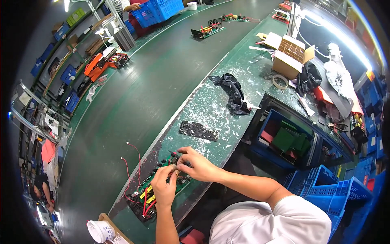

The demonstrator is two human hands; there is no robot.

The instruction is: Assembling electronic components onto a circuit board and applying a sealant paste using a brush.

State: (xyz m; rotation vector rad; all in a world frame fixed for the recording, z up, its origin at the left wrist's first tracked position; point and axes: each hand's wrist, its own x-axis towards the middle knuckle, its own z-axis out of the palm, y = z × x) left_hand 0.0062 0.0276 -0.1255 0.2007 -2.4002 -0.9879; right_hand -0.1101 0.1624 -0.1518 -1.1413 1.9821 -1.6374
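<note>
A green circuit board (140, 190) with yellow and black parts lies on the near end of the bench, with red wires (129, 173) trailing off its left side. Over its middle, my left hand (164, 188) is closed, thumb and fingertips pinched together. My right hand (200, 165) meets it from the right, also closed, its fingertips against those of the left. Whatever sits between the fingers is too small and covered to make out. A thin dark piece shows by the right index finger. Beyond the hands lies a flat black perforated strip (198, 131).
A crumpled black plastic bag (232, 92), a tape roll (280, 81) and an open divided carton (287, 65) are on the white-flecked bench. Left runs a green conveyor (109, 134) carrying more boards (208, 31). Blue crates (331, 191) stand right; a white tub (100, 231) is near left.
</note>
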